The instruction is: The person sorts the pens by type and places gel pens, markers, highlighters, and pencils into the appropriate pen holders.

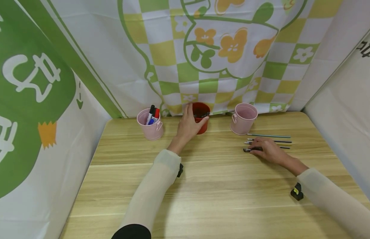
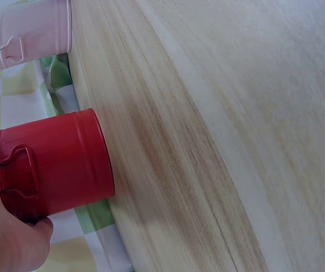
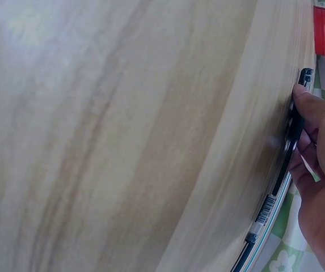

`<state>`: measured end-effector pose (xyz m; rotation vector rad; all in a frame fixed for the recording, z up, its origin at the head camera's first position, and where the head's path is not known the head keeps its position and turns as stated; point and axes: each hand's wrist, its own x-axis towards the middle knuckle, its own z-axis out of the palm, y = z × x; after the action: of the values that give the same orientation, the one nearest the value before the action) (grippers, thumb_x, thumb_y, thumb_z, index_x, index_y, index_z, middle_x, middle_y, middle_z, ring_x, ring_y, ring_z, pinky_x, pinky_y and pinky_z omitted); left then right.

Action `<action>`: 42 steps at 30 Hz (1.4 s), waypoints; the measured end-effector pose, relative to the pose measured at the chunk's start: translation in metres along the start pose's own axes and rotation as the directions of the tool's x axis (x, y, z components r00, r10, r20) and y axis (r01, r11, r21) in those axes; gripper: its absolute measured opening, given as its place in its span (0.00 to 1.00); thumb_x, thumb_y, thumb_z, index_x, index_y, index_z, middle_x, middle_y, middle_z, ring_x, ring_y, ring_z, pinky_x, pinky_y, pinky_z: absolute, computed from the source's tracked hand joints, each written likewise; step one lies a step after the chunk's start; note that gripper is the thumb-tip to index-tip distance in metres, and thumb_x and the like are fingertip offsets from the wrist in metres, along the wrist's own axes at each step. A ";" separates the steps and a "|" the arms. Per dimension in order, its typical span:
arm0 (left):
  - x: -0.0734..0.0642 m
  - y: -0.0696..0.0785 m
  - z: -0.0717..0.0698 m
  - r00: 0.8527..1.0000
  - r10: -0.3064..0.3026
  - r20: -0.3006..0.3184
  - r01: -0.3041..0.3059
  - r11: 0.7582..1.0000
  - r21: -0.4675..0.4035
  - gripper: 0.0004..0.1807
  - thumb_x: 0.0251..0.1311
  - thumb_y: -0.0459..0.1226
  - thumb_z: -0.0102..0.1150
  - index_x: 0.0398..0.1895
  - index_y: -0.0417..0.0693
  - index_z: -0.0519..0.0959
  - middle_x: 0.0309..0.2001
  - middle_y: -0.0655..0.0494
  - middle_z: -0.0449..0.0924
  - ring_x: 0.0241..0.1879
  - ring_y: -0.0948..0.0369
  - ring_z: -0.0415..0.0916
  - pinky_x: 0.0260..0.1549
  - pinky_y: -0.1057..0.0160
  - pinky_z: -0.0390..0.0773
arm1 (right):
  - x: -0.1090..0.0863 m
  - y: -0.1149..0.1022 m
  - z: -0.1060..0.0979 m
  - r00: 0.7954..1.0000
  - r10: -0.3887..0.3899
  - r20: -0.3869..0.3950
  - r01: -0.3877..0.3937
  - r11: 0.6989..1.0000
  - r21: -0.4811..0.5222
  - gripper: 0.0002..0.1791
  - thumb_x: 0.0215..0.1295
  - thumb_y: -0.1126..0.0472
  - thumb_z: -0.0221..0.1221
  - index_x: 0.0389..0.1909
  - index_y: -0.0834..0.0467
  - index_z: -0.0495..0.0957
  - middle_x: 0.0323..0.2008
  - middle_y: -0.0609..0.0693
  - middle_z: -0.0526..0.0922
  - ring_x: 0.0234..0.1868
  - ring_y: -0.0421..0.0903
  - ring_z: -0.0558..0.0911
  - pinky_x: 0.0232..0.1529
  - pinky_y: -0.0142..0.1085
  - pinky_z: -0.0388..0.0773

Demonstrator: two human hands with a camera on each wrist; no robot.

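My left hand (image 1: 189, 124) grips the small red bucket (image 1: 202, 130) near its rim, with the thumb on the near side. Something dark shows inside the mouth of this bucket. In the left wrist view the bucket's wire handle hangs down beside the thumb. At the right, my right hand (image 1: 267, 151) pinches a black pen (image 3: 295, 122) between thumb and fingers, low over the table. The pen's clip end sticks out past the thumb. Several thin pens or sticks, among them a green one (image 1: 271, 135), lie side by side just behind this hand.
To the left of the red bucket stands a pink bucket (image 1: 152, 132) with several markers (image 1: 153, 115) in it. Another pink bucket (image 1: 243, 122) stands to its right. A patterned cloth (image 1: 209, 86) hangs behind the wooden table (image 1: 218, 192).
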<state>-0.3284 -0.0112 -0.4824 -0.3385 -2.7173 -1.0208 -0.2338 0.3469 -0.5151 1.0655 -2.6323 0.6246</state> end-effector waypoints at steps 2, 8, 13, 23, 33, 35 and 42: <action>0.000 0.000 0.000 1.000 0.000 0.000 0.000 1.000 -0.003 0.55 0.57 0.68 0.52 0.78 0.50 0.45 0.75 0.53 0.47 0.57 0.45 0.73 0.48 0.45 0.78 | 0.000 -0.001 0.000 1.000 0.015 0.004 -0.015 1.000 0.004 0.10 0.51 0.65 0.73 0.36 0.56 0.86 0.35 0.46 0.84 0.37 0.42 0.83 0.37 0.41 0.80; -0.001 0.001 -0.001 1.000 0.006 -0.002 -0.006 1.000 -0.002 0.55 0.57 0.68 0.52 0.78 0.49 0.45 0.75 0.52 0.47 0.58 0.45 0.73 0.49 0.46 0.78 | 0.002 -0.004 -0.003 0.998 0.062 0.006 -0.062 0.998 0.009 0.10 0.53 0.65 0.72 0.36 0.56 0.85 0.35 0.46 0.85 0.38 0.44 0.84 0.38 0.43 0.81; -0.001 0.001 -0.001 1.000 0.011 -0.007 -0.011 1.000 -0.003 0.55 0.57 0.68 0.53 0.78 0.48 0.46 0.75 0.52 0.48 0.58 0.46 0.72 0.49 0.46 0.78 | 0.004 -0.004 -0.006 0.996 0.085 0.006 -0.085 0.996 -0.013 0.09 0.54 0.64 0.71 0.36 0.54 0.84 0.35 0.45 0.86 0.38 0.42 0.84 0.38 0.43 0.81; 0.000 0.001 0.000 1.000 -0.010 -0.010 0.010 1.000 -0.001 0.54 0.57 0.68 0.53 0.77 0.50 0.46 0.75 0.54 0.48 0.56 0.45 0.74 0.48 0.46 0.79 | 0.008 -0.004 -0.008 0.997 0.073 -0.010 -0.073 0.997 0.008 0.14 0.55 0.65 0.70 0.44 0.57 0.86 0.40 0.50 0.88 0.40 0.45 0.87 0.37 0.42 0.82; -0.001 0.002 -0.001 1.000 -0.016 -0.002 0.016 1.000 -0.002 0.54 0.57 0.68 0.53 0.78 0.50 0.47 0.75 0.54 0.48 0.58 0.46 0.73 0.49 0.45 0.78 | 0.013 -0.006 -0.016 0.995 0.092 -0.037 -0.091 0.996 0.022 0.11 0.55 0.67 0.70 0.41 0.58 0.86 0.35 0.50 0.88 0.32 0.39 0.85 0.29 0.33 0.80; -0.001 0.002 -0.001 1.000 -0.014 -0.003 0.014 1.000 -0.005 0.54 0.57 0.68 0.53 0.78 0.50 0.47 0.75 0.54 0.48 0.59 0.46 0.73 0.49 0.45 0.78 | 0.015 -0.006 -0.018 0.994 0.092 -0.050 -0.090 0.995 0.047 0.12 0.54 0.68 0.70 0.40 0.59 0.85 0.35 0.51 0.88 0.34 0.41 0.86 0.31 0.33 0.81; -0.001 0.002 -0.002 1.000 -0.002 -0.011 0.002 1.000 -0.006 0.54 0.57 0.68 0.53 0.77 0.49 0.47 0.75 0.54 0.49 0.58 0.46 0.73 0.49 0.46 0.78 | 0.019 -0.009 -0.021 0.992 0.083 -0.096 -0.075 0.993 0.086 0.12 0.51 0.72 0.70 0.39 0.61 0.85 0.34 0.53 0.88 0.31 0.44 0.87 0.32 0.23 0.78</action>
<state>-0.3263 -0.0108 -0.4800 -0.3302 -2.7066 -1.0281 -0.2399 0.3400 -0.4869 0.9294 -2.5928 0.7885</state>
